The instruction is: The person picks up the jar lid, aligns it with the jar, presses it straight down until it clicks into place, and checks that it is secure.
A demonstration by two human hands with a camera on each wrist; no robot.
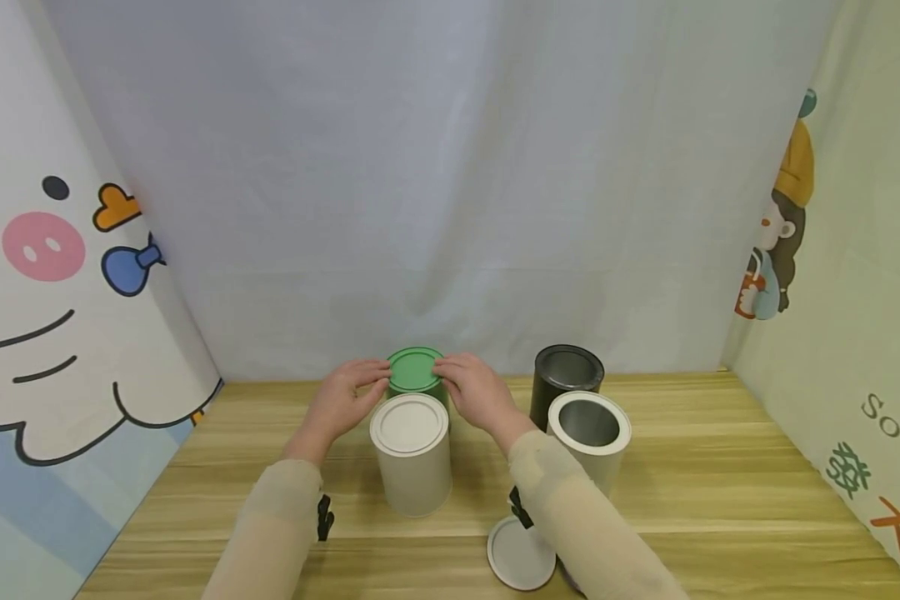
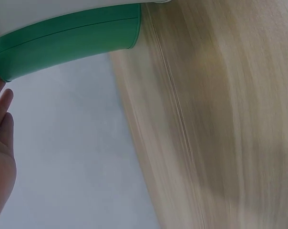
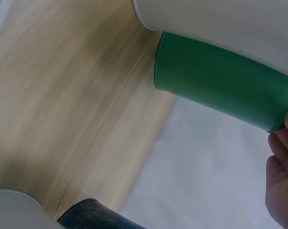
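- The left hand (image 1: 342, 396) reaches in with its fingers loosely extended, a gap between thumb and forefinger, the fingertips touching the left edge of a round green lid (image 1: 414, 369).
- The right hand (image 1: 482, 393) mirrors it at the right edge, fingers lightly bent and relaxed; neither hand wraps round anything.
- The lid sits level on an upright green cylindrical can (image 3: 225, 81), with a raised ring inside its rim and a brighter green than the shaded wall.
- This can stands at the back of the wood-grain table (image 1: 360, 550), near the pale hanging cloth (image 1: 450, 167), behind a white cylindrical can with a white lid (image 1: 415, 479); whether the two cans touch I cannot tell.
- From the head, I see the green top but little of its side; both wrist views show the smooth wall down to the base, and the left one adds a thin lengthwise seam.
- Pale scuffs on the wall of the black cylindrical can (image 1: 543, 400) show only from the right wrist.
- Only the head view takes in the dark inside of the lidless white can (image 1: 606, 468) and a loose pale disc-shaped lid (image 1: 521, 552) lying near the right sleeve (image 1: 577, 517).
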